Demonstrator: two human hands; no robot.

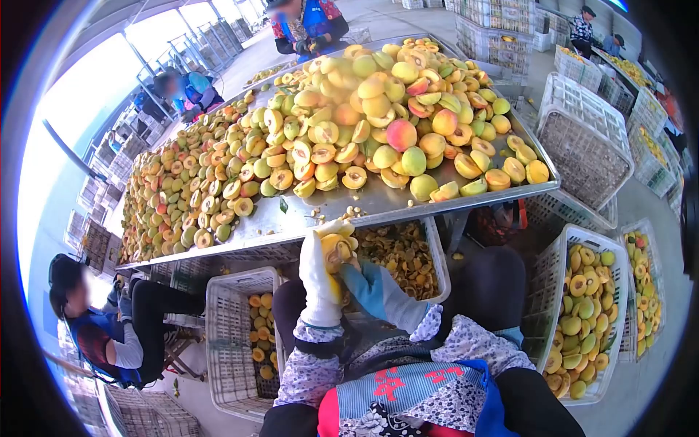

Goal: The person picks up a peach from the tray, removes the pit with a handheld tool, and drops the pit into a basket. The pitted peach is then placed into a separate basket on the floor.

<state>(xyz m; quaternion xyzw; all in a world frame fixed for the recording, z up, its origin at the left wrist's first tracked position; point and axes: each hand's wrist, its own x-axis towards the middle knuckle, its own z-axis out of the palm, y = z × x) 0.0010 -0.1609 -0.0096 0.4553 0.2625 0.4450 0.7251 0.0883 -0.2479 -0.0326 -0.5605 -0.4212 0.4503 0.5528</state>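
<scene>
My left hand (320, 273), in a white glove with yellow stains, is closed around a halved peach (336, 249), its cut face toward me. My right hand (375, 288), in a blue and pale glove, is pressed close against the lower side of that peach. Its fingers are closed, and what they hold, if anything, is hidden. Just beyond both hands is the edge of a metal table (429, 207) heaped with cut peaches (342, 153). Small pits (352, 211) lie near that edge. Below the hands stands a crate of peels and scraps (400, 255).
At left stands a white crate (244, 280) partly filled with peach halves. On the right are a fuller crate (586, 313) and stacked crates (586, 138). A seated person (109, 320) is at far left; another person (309, 29) stands across the table.
</scene>
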